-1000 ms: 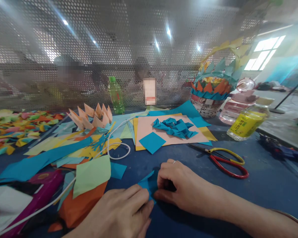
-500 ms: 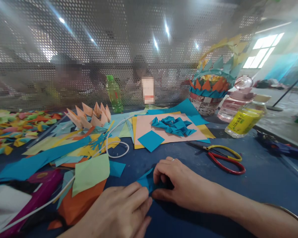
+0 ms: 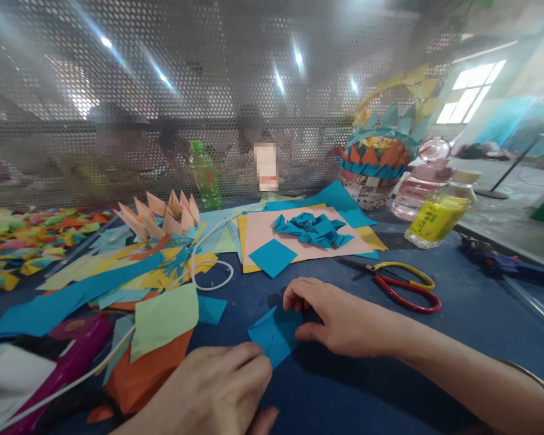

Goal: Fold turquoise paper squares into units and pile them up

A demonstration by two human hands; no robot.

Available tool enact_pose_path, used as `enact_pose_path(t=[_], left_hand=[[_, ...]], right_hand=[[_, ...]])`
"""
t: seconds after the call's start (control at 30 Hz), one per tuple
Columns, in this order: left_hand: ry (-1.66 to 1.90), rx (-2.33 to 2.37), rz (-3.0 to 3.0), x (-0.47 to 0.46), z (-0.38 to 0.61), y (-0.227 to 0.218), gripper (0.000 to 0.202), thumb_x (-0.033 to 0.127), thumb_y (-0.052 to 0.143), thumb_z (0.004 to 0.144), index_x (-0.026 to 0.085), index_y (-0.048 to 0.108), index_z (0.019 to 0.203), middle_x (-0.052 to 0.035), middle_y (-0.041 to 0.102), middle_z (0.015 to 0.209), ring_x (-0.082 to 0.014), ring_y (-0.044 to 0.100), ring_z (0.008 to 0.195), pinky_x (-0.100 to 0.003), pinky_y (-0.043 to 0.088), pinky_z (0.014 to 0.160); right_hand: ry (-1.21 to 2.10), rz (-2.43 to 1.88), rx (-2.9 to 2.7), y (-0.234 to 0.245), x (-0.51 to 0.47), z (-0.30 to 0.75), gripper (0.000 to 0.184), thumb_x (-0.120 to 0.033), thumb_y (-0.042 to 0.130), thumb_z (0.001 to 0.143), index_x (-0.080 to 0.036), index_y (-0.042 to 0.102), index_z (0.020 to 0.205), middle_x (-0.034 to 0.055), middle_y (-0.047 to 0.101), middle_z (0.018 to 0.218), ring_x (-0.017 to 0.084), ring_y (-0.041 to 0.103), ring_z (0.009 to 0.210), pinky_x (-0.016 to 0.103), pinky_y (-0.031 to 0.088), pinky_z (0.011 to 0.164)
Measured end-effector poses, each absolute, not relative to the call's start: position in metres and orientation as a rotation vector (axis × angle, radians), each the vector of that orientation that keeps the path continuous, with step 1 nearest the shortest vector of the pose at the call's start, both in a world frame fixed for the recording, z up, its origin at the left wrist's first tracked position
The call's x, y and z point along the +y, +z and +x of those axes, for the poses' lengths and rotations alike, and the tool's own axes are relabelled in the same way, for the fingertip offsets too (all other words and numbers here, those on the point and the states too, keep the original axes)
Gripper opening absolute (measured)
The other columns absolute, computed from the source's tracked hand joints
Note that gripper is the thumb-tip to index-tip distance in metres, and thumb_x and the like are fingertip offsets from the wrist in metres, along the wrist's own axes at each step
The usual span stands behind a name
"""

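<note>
A square of blue paper (image 3: 275, 335) lies in front of me with a crease across it. My left hand (image 3: 229, 380) rests at its lower left side, fingers curled together against the paper. At the opposite side, my right hand (image 3: 328, 314) has its curled fingers and thumb around the paper's right edge. A loose blue square (image 3: 272, 258) and a pile of folded blue pieces (image 3: 317, 229) sit on a pink sheet (image 3: 258, 226) beyond the hands. Scissors (image 3: 405, 284) with yellow and red handles lie to the right.
On the left are paper scraps (image 3: 163, 320), a purple tool (image 3: 79, 350) with a white cord (image 3: 229, 281), and an orange folded ring (image 3: 160, 214). At the back right stand a paper basket (image 3: 371, 181) and bottles (image 3: 439, 217). A perforated screen (image 3: 235, 72) closes off the back.
The blue paper has opened out and shows more of its surface. My right hand has moved slightly away from the left hand, which stays low. The view has shifted a little.
</note>
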State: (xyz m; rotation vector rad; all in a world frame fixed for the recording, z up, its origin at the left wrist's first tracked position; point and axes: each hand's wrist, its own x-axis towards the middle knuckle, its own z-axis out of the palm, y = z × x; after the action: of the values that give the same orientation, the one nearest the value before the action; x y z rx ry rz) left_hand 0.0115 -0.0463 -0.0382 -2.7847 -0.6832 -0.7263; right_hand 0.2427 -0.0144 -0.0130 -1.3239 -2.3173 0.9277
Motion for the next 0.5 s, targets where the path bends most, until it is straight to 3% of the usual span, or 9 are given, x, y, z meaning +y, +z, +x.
enact_pose_path(t=[0.1, 0.27, 0.37, 0.5], left_hand=[[-0.862, -0.628, -2.764, -0.041, 0.014, -0.035, 0.040, 0.029, 0.034, 0.098, 0.020, 0.066, 0.075, 0.0004, 0.057, 0.058, -0.0135, 0.055, 0.051, -0.021, 0.048, 0.047], [-0.805, -0.745, -2.725, -0.052, 0.017, -0.019, 0.049, 0.026, 0.029, 0.102, 0.019, 0.069, 0.073, -0.0006, 0.060, 0.061, -0.0154, 0.060, 0.058, -0.026, 0.051, 0.054], [-0.772, -0.753, -2.716, -0.058, 0.017, -0.015, 0.050, 0.027, 0.029, 0.103, 0.019, 0.069, 0.075, -0.0012, 0.061, 0.063, -0.0162, 0.062, 0.059, -0.027, 0.051, 0.055], [-0.744, -0.734, -2.755, -0.058, 0.017, -0.015, 0.047, 0.026, 0.031, 0.102, 0.019, 0.069, 0.075, -0.0020, 0.064, 0.066, -0.0162, 0.064, 0.062, -0.026, 0.053, 0.057]], right_hand=[[0.942, -1.266, -2.279, -0.017, -0.008, 0.246, 0.028, -0.011, 0.063, 0.077, -0.019, 0.056, 0.102, 0.0041, 0.057, 0.103, 0.016, 0.054, 0.088, 0.028, 0.043, 0.078], [0.960, -1.305, -2.132, -0.020, -0.003, 0.243, 0.017, -0.017, 0.050, 0.089, -0.017, 0.058, 0.103, 0.0042, 0.063, 0.093, 0.014, 0.057, 0.077, 0.027, 0.044, 0.070], [0.989, -1.269, -2.131, -0.021, -0.006, 0.240, 0.019, -0.021, 0.053, 0.088, -0.018, 0.059, 0.106, 0.0017, 0.065, 0.087, 0.013, 0.057, 0.073, 0.024, 0.043, 0.066], [0.953, -1.197, -2.093, -0.021, -0.007, 0.238, 0.023, -0.014, 0.050, 0.086, -0.020, 0.055, 0.107, -0.0047, 0.059, 0.072, 0.010, 0.053, 0.063, 0.021, 0.039, 0.059]])
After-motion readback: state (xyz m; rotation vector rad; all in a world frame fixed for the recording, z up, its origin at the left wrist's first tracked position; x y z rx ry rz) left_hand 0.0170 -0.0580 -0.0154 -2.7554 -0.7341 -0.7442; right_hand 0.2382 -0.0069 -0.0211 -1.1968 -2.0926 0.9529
